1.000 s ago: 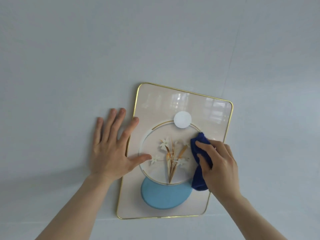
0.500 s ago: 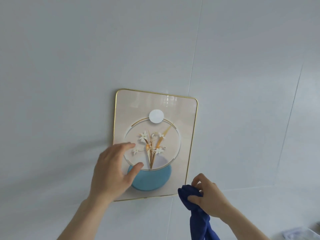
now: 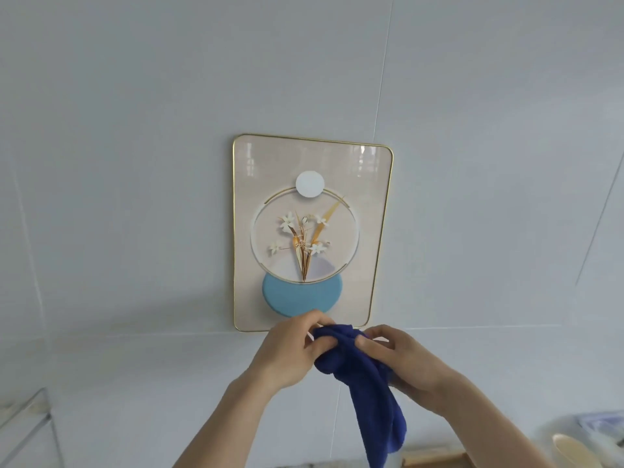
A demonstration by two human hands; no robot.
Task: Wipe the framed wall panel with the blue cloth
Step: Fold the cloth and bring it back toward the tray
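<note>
The framed wall panel [image 3: 243, 298] hangs on the pale wall, gold-rimmed, with a flower picture, a white disc and a light blue oval. Just below its bottom edge, both hands hold the dark blue cloth [image 3: 368, 386], away from the glass. My left hand [image 3: 290, 352] pinches the cloth's top left part. My right hand [image 3: 398, 359] grips its right side. The rest of the cloth hangs down between my forearms.
The wall [image 3: 135, 197] is pale grey with thin panel seams. A clear box edge [image 3: 30, 423] shows at the bottom left. A beige bowl-like object [image 3: 574, 450] and blurry items lie at the bottom right, with a wooden edge [image 3: 435, 459] near the bottom.
My right hand took the cloth off the panel and lowered it. My left hand left the frame and came down to grasp the cloth too. The view pulled back from the wall.
</note>
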